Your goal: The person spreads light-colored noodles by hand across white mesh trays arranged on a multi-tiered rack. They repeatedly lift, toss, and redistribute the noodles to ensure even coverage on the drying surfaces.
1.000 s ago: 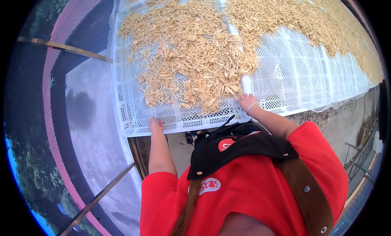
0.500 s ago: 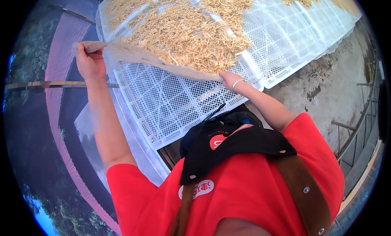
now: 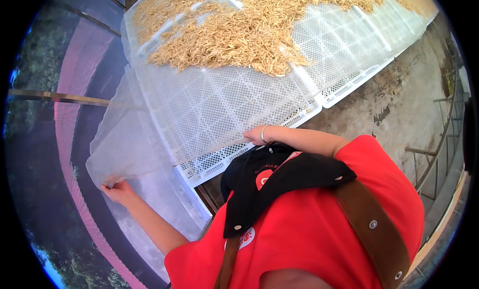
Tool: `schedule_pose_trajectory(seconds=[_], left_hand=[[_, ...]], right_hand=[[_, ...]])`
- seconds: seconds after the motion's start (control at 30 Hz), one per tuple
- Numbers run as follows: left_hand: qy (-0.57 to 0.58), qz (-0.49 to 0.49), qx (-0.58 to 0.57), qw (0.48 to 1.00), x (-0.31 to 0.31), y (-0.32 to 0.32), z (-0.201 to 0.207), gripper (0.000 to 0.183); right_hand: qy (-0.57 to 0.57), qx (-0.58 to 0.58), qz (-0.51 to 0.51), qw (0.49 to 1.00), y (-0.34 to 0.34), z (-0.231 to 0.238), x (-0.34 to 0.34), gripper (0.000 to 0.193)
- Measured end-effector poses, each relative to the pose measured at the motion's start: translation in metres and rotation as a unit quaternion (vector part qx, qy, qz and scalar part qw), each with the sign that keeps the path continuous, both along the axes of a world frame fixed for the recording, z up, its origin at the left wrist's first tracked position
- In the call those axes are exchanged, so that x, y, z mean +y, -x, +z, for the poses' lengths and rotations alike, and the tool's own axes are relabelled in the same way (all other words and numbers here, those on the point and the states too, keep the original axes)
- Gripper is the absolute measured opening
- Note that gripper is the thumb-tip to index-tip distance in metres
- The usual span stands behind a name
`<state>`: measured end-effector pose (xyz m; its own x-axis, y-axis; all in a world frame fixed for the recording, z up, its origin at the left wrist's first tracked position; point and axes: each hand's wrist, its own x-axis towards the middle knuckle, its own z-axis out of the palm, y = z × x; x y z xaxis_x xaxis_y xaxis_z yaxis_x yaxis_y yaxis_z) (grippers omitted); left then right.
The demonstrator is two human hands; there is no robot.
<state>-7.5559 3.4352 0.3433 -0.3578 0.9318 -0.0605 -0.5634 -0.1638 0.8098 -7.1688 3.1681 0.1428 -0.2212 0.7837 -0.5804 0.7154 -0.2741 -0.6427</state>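
Observation:
A white perforated plastic tray (image 3: 209, 109) lies in front of me, with a heap of pale yellow dried strands (image 3: 234, 34) on its far part. A thin translucent mesh sheet (image 3: 124, 144) covers the tray's near part and hangs off its left side. My left hand (image 3: 116, 190) pinches the sheet's lower left corner, held out low past the tray's edge. My right hand (image 3: 258, 135) holds the sheet's near edge over the tray's front rim, a ring-like band at the wrist.
More white trays (image 3: 359, 44) with the same strands run on to the right. A concrete floor (image 3: 399, 109) lies right of them, with metal railings (image 3: 444, 134) at the far right. A thin metal bar (image 3: 55, 97) crosses at left, over a dark drop with pink netting (image 3: 70, 114).
My left hand has swung from up beside the tray down and outward, pulling the sheet's corner with it. The strands now sit further back; the near tray part is bare under the sheet.

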Motion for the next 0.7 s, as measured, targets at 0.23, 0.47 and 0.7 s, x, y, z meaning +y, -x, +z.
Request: schedule_pose_trajectory(seconds=[0.23,0.47,0.7], left_hand=[[0.344,-0.288,0.712,0.539,-0.125,0.041,-0.103,0.042],[0.09,-0.184,0.824,0.528,-0.15,-0.079,-0.138,0.068],[0.078,-0.244,0.691,0.676,-0.133,-0.284,-0.206,0.066]], right_hand=[[0.101,0.066,0.039,0.992,-0.02,-0.06,0.005,0.044],[-0.102,-0.07,-0.07,0.99,-0.132,-0.048,0.022,0.044],[-0.106,-0.109,-0.105,0.983,-0.276,-0.064,-0.001,0.056]])
